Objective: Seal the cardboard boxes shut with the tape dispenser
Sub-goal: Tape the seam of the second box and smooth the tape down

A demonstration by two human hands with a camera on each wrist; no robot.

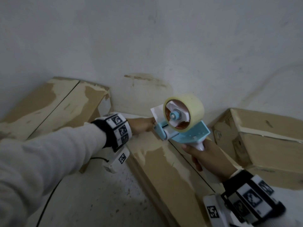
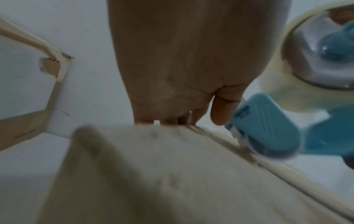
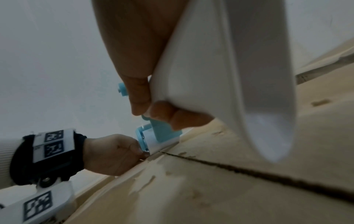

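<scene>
A: Starting head view: right hand [image 1: 207,154] grips dispenser [image 1: 182,126] handle, its nose at middle box's [image 1: 165,169] far seam end.
B: Left wrist?
A: Left hand [image 2: 184,63] fingers curled at box edge; pinch unclear.
B: Right wrist?
A: Fingers wrapped round handle.

Three boxes stand along a wall [image 1: 164,38]: one far left [image 1: 54,104], one in the middle [image 1: 164,169], one at right [image 1: 262,141]. The dispenser [image 1: 182,125] sits over the middle box's far end, above its seam. The left hand [image 1: 144,126] is just left of it at the far edge; the right hand [image 1: 211,158] is nearer, on its handle.
</scene>
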